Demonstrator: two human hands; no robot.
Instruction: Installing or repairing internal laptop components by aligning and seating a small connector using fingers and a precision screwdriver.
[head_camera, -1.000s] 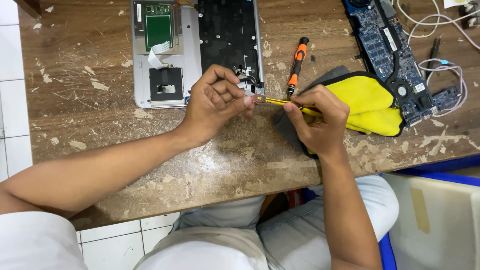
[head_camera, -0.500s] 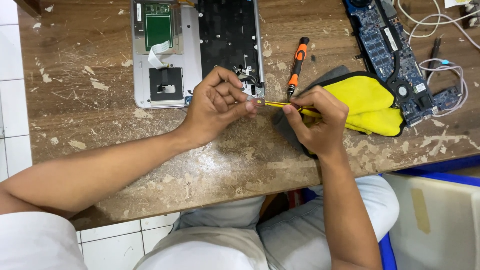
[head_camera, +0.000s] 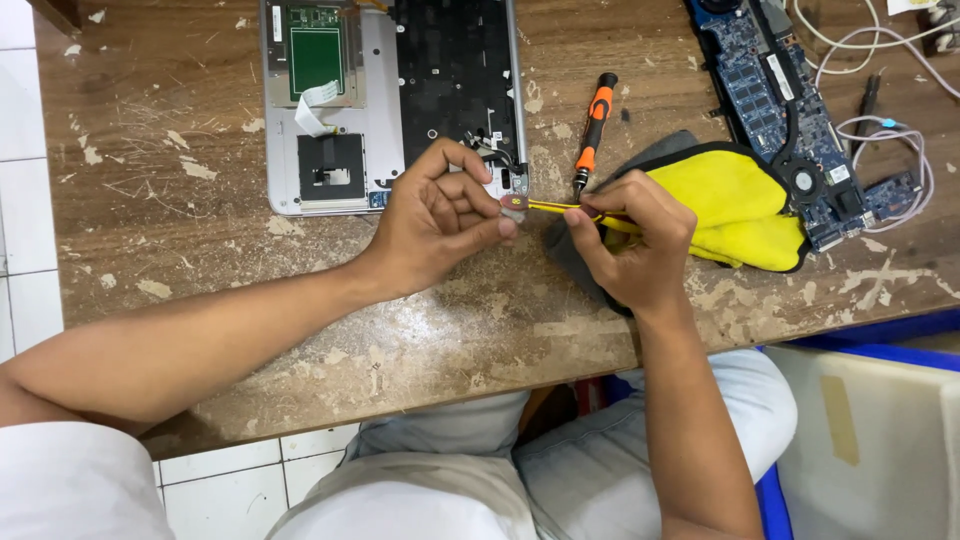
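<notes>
Small part (head_camera: 513, 204) pinched in left hand (head_camera: 440, 225) fingertips, touched by yellow tool (head_camera: 565, 209) gripped in right hand (head_camera: 635, 245), just below open laptop (head_camera: 385, 100); unchanged from earlier.

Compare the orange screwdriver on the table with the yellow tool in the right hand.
The orange screwdriver lies free on the table, touched by no hand; the yellow tool is gripped in the right hand. The screwdriver is thick, orange and black; the tool is thin and yellow. The screwdriver runs almost top to bottom; the tool runs sideways. Both are slim hand tools.
</notes>
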